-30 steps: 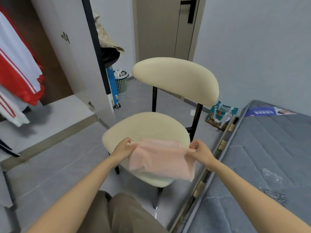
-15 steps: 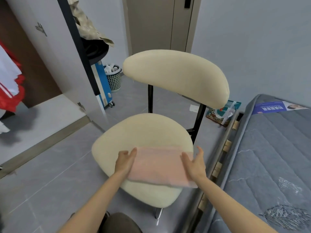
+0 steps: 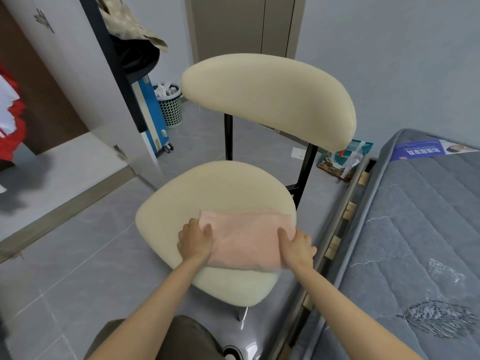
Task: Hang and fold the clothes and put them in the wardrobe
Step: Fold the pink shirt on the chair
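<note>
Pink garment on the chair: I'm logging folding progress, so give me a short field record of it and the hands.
garment: folded pink garment, flat on the seat
support: cream chair, near part of seat
left hand: holds the left edge, thumb on top
right hand: holds the right edge, thumb on top
wardrobe: wardrobe door open at left; red-and-white garment hanging inside
right side: mattress

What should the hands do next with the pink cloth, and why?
Probably lift it toward the wardrobe. The pink cloth lies folded on the chair seat, and the left hand and right hand hold its two ends, thumbs on top.
</note>
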Motion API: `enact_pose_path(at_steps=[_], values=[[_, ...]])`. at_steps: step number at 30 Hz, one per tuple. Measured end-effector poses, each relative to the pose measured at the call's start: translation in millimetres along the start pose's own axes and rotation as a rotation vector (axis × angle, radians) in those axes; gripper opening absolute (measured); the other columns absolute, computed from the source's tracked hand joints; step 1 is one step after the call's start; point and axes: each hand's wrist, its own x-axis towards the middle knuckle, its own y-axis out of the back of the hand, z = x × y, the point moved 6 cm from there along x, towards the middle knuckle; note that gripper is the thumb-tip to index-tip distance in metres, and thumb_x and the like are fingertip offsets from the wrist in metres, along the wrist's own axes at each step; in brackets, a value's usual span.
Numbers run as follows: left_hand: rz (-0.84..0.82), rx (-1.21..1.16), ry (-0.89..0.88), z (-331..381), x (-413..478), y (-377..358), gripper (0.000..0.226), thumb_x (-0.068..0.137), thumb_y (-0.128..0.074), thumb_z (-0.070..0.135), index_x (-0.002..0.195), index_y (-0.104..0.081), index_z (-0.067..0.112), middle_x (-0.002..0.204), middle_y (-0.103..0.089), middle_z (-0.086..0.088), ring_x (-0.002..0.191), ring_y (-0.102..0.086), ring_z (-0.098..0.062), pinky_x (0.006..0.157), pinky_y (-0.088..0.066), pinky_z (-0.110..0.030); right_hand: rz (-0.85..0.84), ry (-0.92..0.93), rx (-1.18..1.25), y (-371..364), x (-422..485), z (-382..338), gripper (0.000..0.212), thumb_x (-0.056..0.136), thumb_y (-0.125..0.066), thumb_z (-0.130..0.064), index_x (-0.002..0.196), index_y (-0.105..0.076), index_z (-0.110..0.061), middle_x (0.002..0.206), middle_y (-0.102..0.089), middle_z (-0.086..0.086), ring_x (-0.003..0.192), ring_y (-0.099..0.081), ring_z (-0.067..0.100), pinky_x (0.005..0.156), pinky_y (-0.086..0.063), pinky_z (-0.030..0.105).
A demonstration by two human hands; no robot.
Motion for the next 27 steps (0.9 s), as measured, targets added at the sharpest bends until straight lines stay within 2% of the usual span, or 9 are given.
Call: enact_pose_path(at_steps=[2,6,8,10,14,16,18,20,27], values=[[-0.007,0.006,0.073,-8.0,1.3,-2.3,0.041,0.095,-0.051,0.035,0.120,-0.049,0.002,0.125,-0.054,-0.020,0.119,-0.046,-0.037,0.097,-0.039,-0.041,-0.079,-0.095,0.005,-9.0,-1.6,9.3,0.075,0.091,-0.047,-0.059,0.147,-0.031,-0.013,0.144,-0.034,0.014,0.131,-0.033,0.039,0.107,-0.032,0.047],[-0.029,-0.143,0.103,-8.2,-2.1,-10.0,0.074,0.080,-0.067,0.054,0.130,-0.042,0.007,0.133,-0.043,-0.016,0.123,-0.042,-0.036,0.104,-0.037,-0.042,-0.066,-0.154,0.058,-19.0,-1.2,16.5,0.094,0.078,-0.057,-0.071,0.147,-0.026,-0.015,0.140,-0.034,0.014,0.127,-0.041,0.038,0.105,-0.038,0.049],[-0.005,-0.135,0.092,-5.8,-5.6,-12.3,0.096,0.064,-0.077,0.061,0.136,-0.037,0.011,0.134,-0.036,-0.014,0.123,-0.042,-0.033,0.104,-0.038,-0.039,-0.057,-0.181,0.078,-23.2,0.0,20.8,0.099,0.073,-0.062,-0.073,0.145,-0.026,-0.015,0.137,-0.037,0.013,0.122,-0.045,0.036,0.100,-0.041,0.046],[0.010,-0.041,0.044,-5.4,-8.6,-16.6,0.106,0.057,-0.080,0.064,0.137,-0.036,0.010,0.130,-0.043,-0.015,0.119,-0.047,-0.033,0.098,-0.041,-0.038,-0.051,-0.183,0.121,-25.9,0.8,24.3,0.100,0.069,-0.067,-0.071,0.140,-0.030,-0.012,0.131,-0.044,0.011,0.114,-0.051,0.031,0.090,-0.046,0.041],[-0.019,0.030,0.005,-11.1,-5.0,-24.0,0.068,0.071,-0.072,0.062,0.105,-0.047,0.008,0.109,-0.064,-0.014,0.100,-0.060,-0.033,0.073,-0.044,-0.034,0.003,-0.129,0.122,-25.2,3.1,23.4,0.083,0.072,-0.069,-0.067,0.124,-0.040,-0.009,0.106,-0.055,0.003,0.086,-0.054,0.021,0.060,-0.043,0.029],[-0.063,-0.070,0.054,-16.5,3.2,-23.2,0.056,0.079,-0.068,0.055,0.106,-0.056,0.007,0.110,-0.067,-0.014,0.101,-0.062,-0.032,0.072,-0.042,-0.031,0.024,-0.088,0.110,-22.2,5.3,18.6,0.067,0.074,-0.069,-0.063,0.112,-0.049,-0.012,0.100,-0.061,0.003,0.079,-0.055,0.018,0.051,-0.037,0.024],[-0.095,-0.298,0.103,-22.7,14.5,-18.2,0.050,0.084,-0.067,0.047,0.112,-0.063,0.006,0.112,-0.068,-0.012,0.103,-0.063,-0.030,0.080,-0.048,-0.031,0.034,-0.039,0.107,-19.3,7.5,11.2,0.054,0.077,-0.068,-0.060,0.100,-0.054,-0.014,0.097,-0.065,0.006,0.078,-0.058,0.019,0.052,-0.040,0.024],[-0.123,-0.467,0.127,-28.5,23.2,-10.5,0.044,0.085,-0.069,0.043,0.113,-0.066,0.008,0.112,-0.068,-0.009,0.103,-0.063,-0.026,0.088,-0.050,-0.033,0.058,0.012,0.101,-17.2,6.2,-0.3,0.053,0.079,-0.066,-0.060,0.102,-0.056,-0.013,0.094,-0.065,0.005,0.083,-0.061,0.021,0.059,-0.044,0.027],[-0.073,-0.623,0.090,-42.5,65.6,53.2,0.039,0.088,-0.065,0.041,0.118,-0.064,0.015,0.106,-0.063,0.003,0.101,-0.058,-0.017,0.088,-0.044,-0.026,0.082,0.128,0.194,-37.9,-2.9,-85.9,0.049,0.076,-0.067,-0.059,0.102,-0.057,-0.019,0.092,-0.061,-0.009,0.087,-0.058,0.016,0.075,-0.049,0.037]])
